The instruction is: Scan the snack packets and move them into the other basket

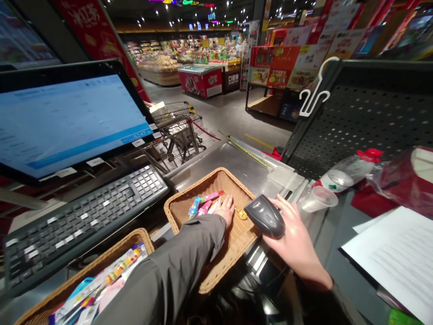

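Note:
My left hand (227, 210) reaches into a tan woven basket (209, 282), its fingers stretched out and lying low over the basket floor. Just left of the fingers are a few small colourful packaged items (204, 204), pink, blue and red, partly covered by the hand. A small yellow trinket (241, 214) lies to the right of the fingers. My right hand (296, 234) is wrapped round a black barcode scanner (264, 216), held above the basket's right rim. What lies beneath my left palm is hidden.
A second woven basket (144, 234) with packaged goods sits at lower left, below a keyboard (84, 221) and monitor (74, 117). On the right are a plastic cup (320, 199), a red-capped bottle (348, 169) and papers (395, 257). A metal counter (230, 158) extends ahead.

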`<state>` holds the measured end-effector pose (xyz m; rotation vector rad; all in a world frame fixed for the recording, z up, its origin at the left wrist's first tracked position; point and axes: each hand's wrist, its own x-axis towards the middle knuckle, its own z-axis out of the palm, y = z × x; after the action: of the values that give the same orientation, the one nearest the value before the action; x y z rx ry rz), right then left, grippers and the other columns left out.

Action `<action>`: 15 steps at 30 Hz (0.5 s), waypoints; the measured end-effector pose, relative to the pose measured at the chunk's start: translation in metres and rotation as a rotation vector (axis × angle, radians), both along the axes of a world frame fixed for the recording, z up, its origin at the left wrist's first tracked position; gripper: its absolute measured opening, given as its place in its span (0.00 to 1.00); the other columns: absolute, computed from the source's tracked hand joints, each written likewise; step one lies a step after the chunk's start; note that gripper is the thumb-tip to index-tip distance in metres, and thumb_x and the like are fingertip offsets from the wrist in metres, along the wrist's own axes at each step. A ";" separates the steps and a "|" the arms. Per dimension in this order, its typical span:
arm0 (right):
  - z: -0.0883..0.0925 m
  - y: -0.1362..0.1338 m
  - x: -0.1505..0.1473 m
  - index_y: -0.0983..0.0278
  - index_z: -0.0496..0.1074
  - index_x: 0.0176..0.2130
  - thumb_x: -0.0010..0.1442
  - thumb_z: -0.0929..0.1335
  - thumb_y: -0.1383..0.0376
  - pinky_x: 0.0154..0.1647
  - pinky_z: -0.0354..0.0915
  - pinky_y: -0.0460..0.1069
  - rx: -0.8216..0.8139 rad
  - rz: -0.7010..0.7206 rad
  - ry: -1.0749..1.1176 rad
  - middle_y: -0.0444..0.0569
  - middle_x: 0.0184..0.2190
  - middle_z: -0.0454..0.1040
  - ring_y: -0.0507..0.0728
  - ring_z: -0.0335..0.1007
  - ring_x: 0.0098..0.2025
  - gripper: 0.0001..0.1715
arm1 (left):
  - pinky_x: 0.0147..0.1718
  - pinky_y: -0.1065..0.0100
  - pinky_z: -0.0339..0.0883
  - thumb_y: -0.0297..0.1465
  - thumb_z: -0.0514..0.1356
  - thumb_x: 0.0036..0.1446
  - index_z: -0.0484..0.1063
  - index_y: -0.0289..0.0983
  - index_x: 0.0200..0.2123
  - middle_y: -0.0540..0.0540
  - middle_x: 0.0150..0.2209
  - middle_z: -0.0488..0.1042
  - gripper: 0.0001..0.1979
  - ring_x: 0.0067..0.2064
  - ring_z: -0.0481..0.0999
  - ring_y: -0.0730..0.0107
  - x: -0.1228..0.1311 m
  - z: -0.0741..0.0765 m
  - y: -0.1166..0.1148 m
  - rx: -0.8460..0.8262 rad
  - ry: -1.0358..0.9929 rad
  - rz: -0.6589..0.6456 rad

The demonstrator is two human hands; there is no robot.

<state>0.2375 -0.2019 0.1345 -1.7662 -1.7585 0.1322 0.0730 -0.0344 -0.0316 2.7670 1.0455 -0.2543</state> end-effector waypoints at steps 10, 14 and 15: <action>-0.001 -0.003 0.003 0.60 0.66 0.52 0.55 0.68 0.60 0.67 0.43 0.74 0.006 -0.031 0.014 0.56 0.58 0.68 0.72 0.53 0.67 0.25 | 0.67 0.40 0.36 0.27 0.51 0.63 0.75 0.42 0.50 0.44 0.69 0.54 0.17 0.70 0.51 0.53 -0.014 0.002 0.002 -0.058 0.001 -0.063; 0.001 0.000 -0.004 0.61 0.68 0.51 0.55 0.68 0.60 0.67 0.45 0.73 0.028 -0.020 0.022 0.57 0.56 0.69 0.71 0.54 0.67 0.23 | 0.67 0.41 0.35 0.26 0.52 0.61 0.77 0.40 0.46 0.43 0.69 0.54 0.16 0.70 0.51 0.53 -0.017 0.006 0.000 -0.018 -0.035 -0.093; 0.001 0.001 -0.006 0.61 0.68 0.51 0.55 0.68 0.60 0.67 0.45 0.73 0.028 -0.013 0.025 0.57 0.56 0.69 0.71 0.54 0.67 0.24 | 0.68 0.42 0.36 0.25 0.52 0.60 0.77 0.40 0.46 0.44 0.69 0.55 0.17 0.70 0.52 0.54 -0.016 0.005 -0.001 -0.002 -0.049 -0.097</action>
<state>0.2318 -0.2008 0.1352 -1.7485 -1.7227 0.1231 0.0570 -0.0350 -0.0264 2.8109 0.9008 -0.1991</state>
